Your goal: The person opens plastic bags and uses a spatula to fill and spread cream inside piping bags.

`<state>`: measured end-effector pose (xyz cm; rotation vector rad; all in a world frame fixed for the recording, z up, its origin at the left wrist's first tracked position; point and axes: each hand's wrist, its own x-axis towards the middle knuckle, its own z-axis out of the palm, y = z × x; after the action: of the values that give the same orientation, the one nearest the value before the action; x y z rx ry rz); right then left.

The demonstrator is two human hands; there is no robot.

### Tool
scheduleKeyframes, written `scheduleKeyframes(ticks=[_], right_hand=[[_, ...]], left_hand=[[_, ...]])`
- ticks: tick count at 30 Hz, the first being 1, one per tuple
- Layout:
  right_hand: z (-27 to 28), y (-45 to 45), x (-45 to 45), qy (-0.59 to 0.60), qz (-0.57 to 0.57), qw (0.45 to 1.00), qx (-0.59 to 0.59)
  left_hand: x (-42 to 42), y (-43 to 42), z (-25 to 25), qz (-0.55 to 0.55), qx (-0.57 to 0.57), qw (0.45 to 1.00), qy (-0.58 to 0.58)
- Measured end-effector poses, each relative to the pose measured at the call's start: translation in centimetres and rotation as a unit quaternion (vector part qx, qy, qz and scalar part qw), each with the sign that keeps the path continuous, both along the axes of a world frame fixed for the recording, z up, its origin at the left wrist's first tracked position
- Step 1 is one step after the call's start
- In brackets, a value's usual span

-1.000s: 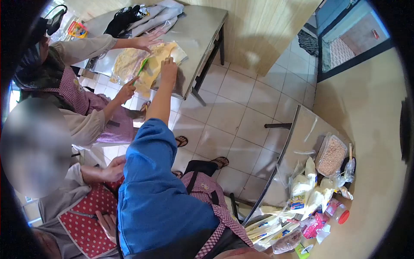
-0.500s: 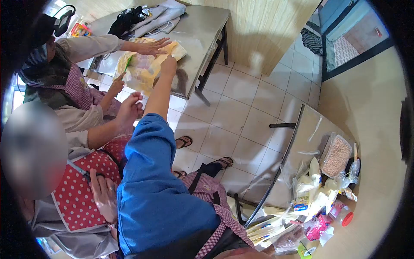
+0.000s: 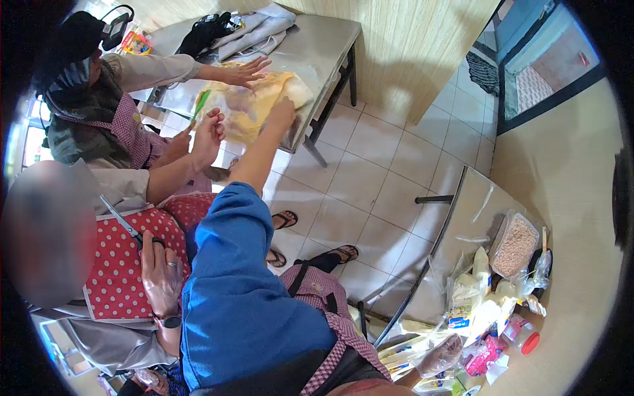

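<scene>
My left hand [image 3: 281, 113], at the end of a blue sleeve [image 3: 241, 264], reaches over the near corner of the far table. Its fingers are curled at the edge of a yellowish sheet [image 3: 264, 99]; what they hold, if anything, is hidden. Another person's hand [image 3: 246, 71] lies spread over the sheet, and their other hand [image 3: 177, 144] is by a green-ended tool [image 3: 202, 100]. Beside mine, a second person's raised hand [image 3: 210, 135] has bent fingers. At the lower right, my right hand [image 3: 409, 380] shows only partly, touching a brownish shape in clear plastic [image 3: 444, 356].
Scissors [image 3: 122, 218] are in the second person's lower hand. Cloth and a dark bag lie on the far table [image 3: 323, 39]. The right table [image 3: 456, 224] carries a tub of pinkish pieces [image 3: 515, 244], plastic packets and a red-lidded jar [image 3: 522, 333]. Tiled floor lies between the tables.
My left hand has shifted right and slightly down in view, along the sheet. The second person's raised hand has moved up. The brownish plastic-covered shape at lower right has risen.
</scene>
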<state>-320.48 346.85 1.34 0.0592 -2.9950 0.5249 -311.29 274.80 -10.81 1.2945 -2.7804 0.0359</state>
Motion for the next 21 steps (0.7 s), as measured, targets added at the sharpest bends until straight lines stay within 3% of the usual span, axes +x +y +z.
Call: scheduleKeyframes(ticks=[2,5,7,11,12,13,15,16,17,18,19,20,21], right_hand=[[0.2,-0.7,0.0,0.016,-0.021,0.998,-0.063],[1.1,-1.7,0.1,-0.008,-0.039,0.998,-0.039],[1.3,-2.3,0.7,-0.013,-0.059,0.994,-0.086],[0.2,-3.3,0.7,-0.006,0.028,0.999,0.028],[-0.9,-4.9,0.5,-0.068,-0.028,0.982,-0.175],[-0.7,-7.1,0.2,-0.127,-0.082,0.917,-0.368],[0.1,-14.1,-0.7,-0.245,-0.011,0.854,-0.458],[-3.0,-16.7,-0.8,-0.310,0.031,0.712,-0.629],[-6.6,-19.7,-1.9,-0.394,0.091,0.596,-0.694],[-7.0,-24.4,-1.8,-0.427,0.180,0.515,-0.721],[-9.4,-28.8,-2.2,-0.510,0.112,0.442,-0.730],[-9.5,-33.3,-2.2,-0.557,0.062,0.372,-0.740],[-9.4,-37.2,-1.9,-0.601,0.013,0.299,-0.741]], left_hand=[[-1.0,1.8,-0.6,0.001,0.023,1.000,0.001],[-1.6,3.0,-0.5,0.022,0.019,0.999,0.042],[-1.8,3.4,-0.3,0.019,0.029,0.998,0.050],[-2.7,4.5,0.0,0.017,0.060,0.996,0.061],[-2.8,4.5,-0.6,0.004,0.058,0.994,0.089],[-3.0,4.9,-0.2,0.003,0.056,0.994,0.090],[-3.5,5.2,0.8,0.000,0.090,0.991,0.099],[-3.8,5.3,1.4,0.000,0.085,0.991,0.101],[-4.2,5.6,2.1,0.001,0.100,0.989,0.106],[-4.5,6.1,3.0,0.002,0.114,0.987,0.109],[-4.7,8.0,5.2,0.016,0.135,0.982,0.132],[-4.8,8.4,3.8,-0.003,0.093,0.985,0.142],[-4.7,9.8,3.9,-0.017,0.126,0.977,0.173]])
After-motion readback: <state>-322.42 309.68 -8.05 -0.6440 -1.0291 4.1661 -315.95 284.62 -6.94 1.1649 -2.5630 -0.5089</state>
